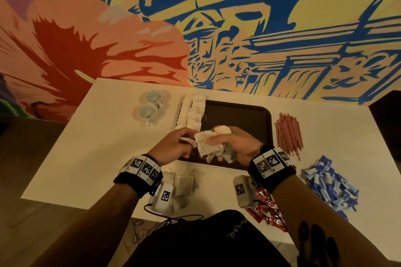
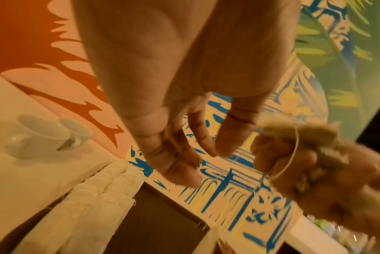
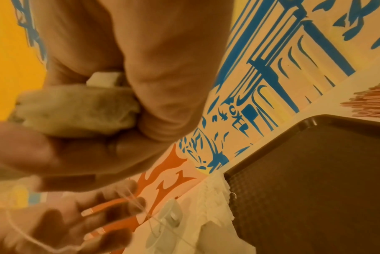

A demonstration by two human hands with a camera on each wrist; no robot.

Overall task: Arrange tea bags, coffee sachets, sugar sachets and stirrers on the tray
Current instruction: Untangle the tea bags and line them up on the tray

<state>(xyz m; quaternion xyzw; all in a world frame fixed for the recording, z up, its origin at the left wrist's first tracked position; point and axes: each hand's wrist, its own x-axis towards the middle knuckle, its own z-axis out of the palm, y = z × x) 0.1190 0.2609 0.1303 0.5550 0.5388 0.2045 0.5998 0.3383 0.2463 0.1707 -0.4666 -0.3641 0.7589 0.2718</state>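
A dark brown tray (image 1: 243, 115) lies on the white table (image 1: 86, 147). Two rows of tea bags (image 1: 192, 110) line its left edge, seen again in the left wrist view (image 2: 93, 206) and in the right wrist view (image 3: 212, 197). Above the tray's near left part, my right hand (image 1: 217, 147) grips a crumpled bunch of tea bags (image 1: 208, 145), pressed between thumb and fingers (image 3: 76, 110). My left hand (image 1: 186, 143) is right beside the bunch. Its fingers (image 2: 184, 168) are spread with nothing between them and the thumb. Thin threads from the bags trail over them.
Two white cups (image 1: 149, 106) stand left of the tray. Red stirrers (image 1: 288, 134) lie to its right, blue sugar sachets (image 1: 329, 184) nearer me on the right, red coffee sachets (image 1: 269, 208) at the front edge. Loose tea bags (image 1: 184, 182) lie under my left wrist. A painted wall backs the table.
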